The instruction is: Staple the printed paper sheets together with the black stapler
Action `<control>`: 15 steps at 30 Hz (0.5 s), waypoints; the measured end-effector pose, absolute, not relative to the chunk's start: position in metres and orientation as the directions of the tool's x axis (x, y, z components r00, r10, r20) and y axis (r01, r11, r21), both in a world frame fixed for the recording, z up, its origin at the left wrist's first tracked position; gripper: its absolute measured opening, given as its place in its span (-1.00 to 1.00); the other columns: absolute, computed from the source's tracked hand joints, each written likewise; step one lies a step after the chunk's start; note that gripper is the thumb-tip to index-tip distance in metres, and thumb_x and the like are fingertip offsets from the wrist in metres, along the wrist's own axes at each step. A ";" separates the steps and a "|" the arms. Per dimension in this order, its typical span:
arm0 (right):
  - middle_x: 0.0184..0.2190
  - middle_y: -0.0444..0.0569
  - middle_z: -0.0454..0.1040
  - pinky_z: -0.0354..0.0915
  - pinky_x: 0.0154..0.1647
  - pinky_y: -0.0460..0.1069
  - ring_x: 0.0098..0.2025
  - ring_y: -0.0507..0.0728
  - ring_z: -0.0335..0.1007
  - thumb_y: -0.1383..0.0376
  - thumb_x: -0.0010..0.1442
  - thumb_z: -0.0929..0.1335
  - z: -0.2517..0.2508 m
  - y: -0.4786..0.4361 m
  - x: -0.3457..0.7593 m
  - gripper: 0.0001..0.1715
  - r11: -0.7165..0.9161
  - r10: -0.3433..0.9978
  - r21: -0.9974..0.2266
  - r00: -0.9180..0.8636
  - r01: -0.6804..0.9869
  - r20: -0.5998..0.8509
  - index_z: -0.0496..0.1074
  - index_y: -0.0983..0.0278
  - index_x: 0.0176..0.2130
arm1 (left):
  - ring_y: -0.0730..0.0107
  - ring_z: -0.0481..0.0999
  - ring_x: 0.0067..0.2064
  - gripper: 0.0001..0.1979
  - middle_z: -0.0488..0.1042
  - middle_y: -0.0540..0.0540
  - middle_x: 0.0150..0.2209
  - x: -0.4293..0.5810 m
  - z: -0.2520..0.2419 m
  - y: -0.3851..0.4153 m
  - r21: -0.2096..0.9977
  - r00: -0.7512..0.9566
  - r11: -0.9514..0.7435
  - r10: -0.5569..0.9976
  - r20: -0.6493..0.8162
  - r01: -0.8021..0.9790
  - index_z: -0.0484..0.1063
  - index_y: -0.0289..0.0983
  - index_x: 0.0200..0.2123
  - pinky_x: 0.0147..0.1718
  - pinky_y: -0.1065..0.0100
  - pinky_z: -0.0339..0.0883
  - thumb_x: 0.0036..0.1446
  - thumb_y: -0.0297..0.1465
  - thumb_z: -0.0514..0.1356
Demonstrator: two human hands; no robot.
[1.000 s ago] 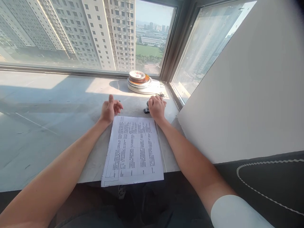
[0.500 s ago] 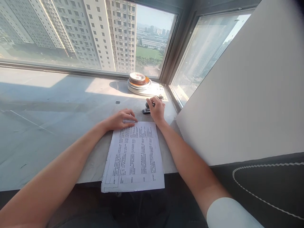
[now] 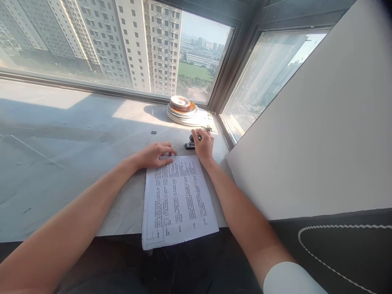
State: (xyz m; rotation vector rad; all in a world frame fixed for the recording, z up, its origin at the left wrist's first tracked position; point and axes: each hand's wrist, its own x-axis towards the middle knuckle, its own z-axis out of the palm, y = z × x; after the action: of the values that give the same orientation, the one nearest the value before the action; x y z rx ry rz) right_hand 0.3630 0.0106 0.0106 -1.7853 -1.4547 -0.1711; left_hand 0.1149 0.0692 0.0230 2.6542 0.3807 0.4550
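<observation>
Printed sheets of paper (image 3: pixel 180 200) lie on the pale ledge, their near end sticking out past its front edge. My left hand (image 3: pixel 157 155) rests at the far left corner of the paper; its fingers are stretched and apart, with the thumb over the sheet. Just beyond the paper's far edge stands a small black stapler (image 3: pixel 189 145). My right hand (image 3: pixel 204 145) has its fingers closed on the top of the stapler, hiding much of it.
A stack of plates (image 3: pixel 183 111) stands by the window corner. Short dark staple strips (image 3: pixel 153 132) lie on the ledge (image 3: pixel 76 155). A white wall panel (image 3: pixel 306 134) rises close on the right, above a beaded cord (image 3: pixel 333 226).
The near end of the paper has swung to the right, so the sheets lie at more of a slant. Both hands stay nearly in place, the right one still on the stapler.
</observation>
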 end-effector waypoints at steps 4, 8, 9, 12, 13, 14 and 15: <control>-0.38 -0.06 0.52 0.20 0.11 0.15 -0.10 0.21 0.41 -0.12 0.54 0.08 0.010 0.011 0.363 -0.38 -0.018 0.756 -0.501 0.340 0.865 0.560 0.31 0.17 -0.37 | 0.33 0.53 -0.27 -0.72 0.59 -0.13 -0.05 0.115 0.025 0.066 0.427 0.907 -0.879 0.340 0.247 0.213 0.61 -0.12 0.01 -0.20 0.26 0.36 0.29 -0.23 0.23; -0.40 -0.06 0.51 0.19 0.09 0.12 -0.11 0.21 0.41 -0.11 0.53 0.13 0.012 0.008 0.361 -0.38 -0.031 0.763 -0.522 0.357 0.853 0.539 0.29 0.18 -0.41 | 0.37 0.50 -0.31 -0.73 0.58 -0.12 -0.06 0.116 0.027 0.065 0.428 0.902 -0.870 0.365 0.231 0.243 0.60 -0.14 0.00 -0.24 0.27 0.34 0.30 -0.24 0.22; -0.40 -0.06 0.51 0.19 0.09 0.12 -0.11 0.21 0.41 -0.11 0.53 0.14 0.013 0.007 0.360 -0.39 -0.035 0.761 -0.525 0.363 0.851 0.537 0.29 0.18 -0.41 | 0.37 0.50 -0.32 -0.73 0.58 -0.12 -0.06 0.116 0.027 0.065 0.431 0.902 -0.868 0.368 0.227 0.246 0.60 -0.14 0.00 -0.25 0.27 0.34 0.30 -0.24 0.22; -0.44 -0.05 0.49 0.19 0.08 0.13 -0.11 0.24 0.43 -0.10 0.51 0.18 0.016 0.005 0.358 -0.39 -0.091 0.751 -0.529 0.407 0.844 0.520 0.29 0.18 -0.45 | 0.37 0.50 -0.31 -0.73 0.57 -0.12 -0.07 0.116 0.026 0.066 0.447 0.906 -0.862 0.365 0.215 0.241 0.59 -0.14 0.02 -0.25 0.27 0.34 0.31 -0.24 0.22; -0.46 -0.04 0.48 0.20 0.07 0.14 -0.12 0.26 0.44 -0.10 0.50 0.19 0.018 0.005 0.357 -0.38 -0.124 0.749 -0.528 0.429 0.840 0.505 0.29 0.18 -0.47 | 0.37 0.50 -0.31 -0.72 0.57 -0.12 -0.06 0.116 0.026 0.066 0.452 0.908 -0.860 0.361 0.213 0.236 0.59 -0.13 0.03 -0.24 0.27 0.35 0.31 -0.24 0.22; -0.49 -0.04 0.46 0.20 0.06 0.15 -0.14 0.27 0.45 -0.10 0.50 0.19 0.019 0.004 0.357 -0.36 -0.160 0.748 -0.525 0.450 0.836 0.487 0.28 0.18 -0.50 | 0.37 0.50 -0.31 -0.71 0.57 -0.12 -0.06 0.115 0.025 0.067 0.453 0.910 -0.861 0.355 0.215 0.229 0.59 -0.12 0.04 -0.22 0.25 0.36 0.32 -0.24 0.22; -0.52 -0.04 0.44 0.21 0.05 0.16 -0.18 0.27 0.45 -0.10 0.49 0.19 0.020 0.004 0.356 -0.34 -0.191 0.750 -0.520 0.466 0.832 0.470 0.27 0.18 -0.52 | 0.36 0.51 -0.30 -0.71 0.57 -0.12 -0.07 0.115 0.024 0.068 0.451 0.911 -0.866 0.346 0.224 0.218 0.59 -0.10 0.06 -0.18 0.24 0.37 0.32 -0.25 0.21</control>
State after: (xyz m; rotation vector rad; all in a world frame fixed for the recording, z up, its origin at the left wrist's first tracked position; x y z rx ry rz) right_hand 0.3562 0.0037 0.0196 -1.9706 -1.3156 -0.1410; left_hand 0.1153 0.0678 0.0236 2.6488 0.4108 0.4168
